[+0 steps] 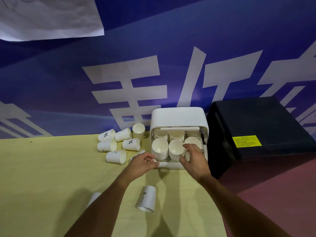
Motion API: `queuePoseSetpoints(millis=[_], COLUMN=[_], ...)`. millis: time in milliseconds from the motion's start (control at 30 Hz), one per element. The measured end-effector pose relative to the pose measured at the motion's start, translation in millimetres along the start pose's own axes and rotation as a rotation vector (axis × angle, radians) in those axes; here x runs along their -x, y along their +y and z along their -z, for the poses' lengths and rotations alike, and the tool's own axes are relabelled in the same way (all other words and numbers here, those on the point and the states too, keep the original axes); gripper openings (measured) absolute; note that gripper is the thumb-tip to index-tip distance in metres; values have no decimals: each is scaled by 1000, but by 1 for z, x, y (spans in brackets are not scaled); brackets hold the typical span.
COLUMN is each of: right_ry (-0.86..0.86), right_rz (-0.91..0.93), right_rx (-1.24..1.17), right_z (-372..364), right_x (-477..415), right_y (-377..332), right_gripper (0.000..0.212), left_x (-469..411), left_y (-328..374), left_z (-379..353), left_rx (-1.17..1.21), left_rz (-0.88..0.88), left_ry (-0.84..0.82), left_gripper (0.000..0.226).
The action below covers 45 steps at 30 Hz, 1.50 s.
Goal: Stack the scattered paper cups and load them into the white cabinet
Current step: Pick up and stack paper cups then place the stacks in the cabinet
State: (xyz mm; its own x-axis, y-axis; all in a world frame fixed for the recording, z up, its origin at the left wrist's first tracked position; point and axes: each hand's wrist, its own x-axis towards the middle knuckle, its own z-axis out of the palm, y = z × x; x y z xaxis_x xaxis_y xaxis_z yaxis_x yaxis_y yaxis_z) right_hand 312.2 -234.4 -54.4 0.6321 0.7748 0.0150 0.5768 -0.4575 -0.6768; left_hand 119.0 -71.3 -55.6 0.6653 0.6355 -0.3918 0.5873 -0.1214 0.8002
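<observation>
The white cabinet [178, 117] stands open at the back of the yellow table, with several stacks of paper cups [159, 148] upright inside. My right hand [194, 159] reaches into its right side, fingers wrapped around the front right cup stack [193, 141]. My left hand [142, 163] rests at the cabinet's front left corner, fingers curled on its front lip, partly hiding a cup. Several loose cups [116, 156] lie on their sides left of the cabinet. One cup [147, 199] lies near me between my forearms; another [93, 199] peeks from behind my left forearm.
A black box [256, 130] with a yellow label stands right of the cabinet, close to it. A blue banner wall [153, 74] rises directly behind the table [51, 168]. The table's right edge drops to a reddish floor [273, 194].
</observation>
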Motion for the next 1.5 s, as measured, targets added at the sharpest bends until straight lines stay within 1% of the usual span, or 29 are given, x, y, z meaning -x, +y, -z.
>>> queuePoseSetpoints(millis=[133, 233, 367, 500, 633, 767, 800, 900, 933, 967, 1033, 1067, 1133, 1200, 1300, 1433, 1500], right_ry=[-60, -99, -185, -318, -415, -473, -487, -534, -551, -568, -597, -610, -632, -652, -693, -699, -713], right_rz=[86, 129, 204, 285, 327, 358, 368, 395, 403, 410, 429, 439, 448, 451, 447, 444, 427], right_rx=[17, 47, 90, 149, 170, 202, 205, 210, 215, 223, 241, 250, 268, 299, 425, 548, 582], right_z=[-17, -29, -49, -71, -95, -120, -127, -143, -149, -154, -162, -166, -172, -176, -180, -179, -179], right_x=[9, 15, 24, 32, 39, 43, 43, 46, 46, 47, 49, 51, 53, 54, 54, 55, 55], right_y=[-16, -24, -38, -50, -59, -80, -86, -102, -105, -108, -112, -113, -114, -114, -110, -103, -98], right_gripper=[42, 42, 46, 51, 52, 53, 53, 52, 52, 52, 52, 51, 51, 50, 48, 47, 44], left_x=[13, 22, 41, 62, 82, 99, 102, 113, 116, 120, 124, 126, 129, 128, 125, 123, 121], left_y=[-9, -19, -39, -64, -94, -119, -123, -138, -143, -149, -160, -165, -174, -183, -193, -198, -199], left_z=[7, 13, 25, 39, 54, 63, 65, 74, 78, 81, 86, 88, 92, 93, 90, 86, 83], left_rx=[22, 46, 58, 89, 115, 146, 160, 202, 210, 211, 191, 173, 148, 144, 58, -41, -89], left_rz=[15, 46, 91, 150, 217, 259, 266, 284, 289, 302, 333, 352, 384, 395, 411, 436, 449], left_ry=[26, 49, 95, 148, 198, 253, 266, 298, 305, 316, 364, 398, 451, 469, 449, 427, 423], left_gripper=[37, 41, 33, 29, 31, 33, 35, 52, 52, 47, 35, 33, 42, 51, 46, 61, 63])
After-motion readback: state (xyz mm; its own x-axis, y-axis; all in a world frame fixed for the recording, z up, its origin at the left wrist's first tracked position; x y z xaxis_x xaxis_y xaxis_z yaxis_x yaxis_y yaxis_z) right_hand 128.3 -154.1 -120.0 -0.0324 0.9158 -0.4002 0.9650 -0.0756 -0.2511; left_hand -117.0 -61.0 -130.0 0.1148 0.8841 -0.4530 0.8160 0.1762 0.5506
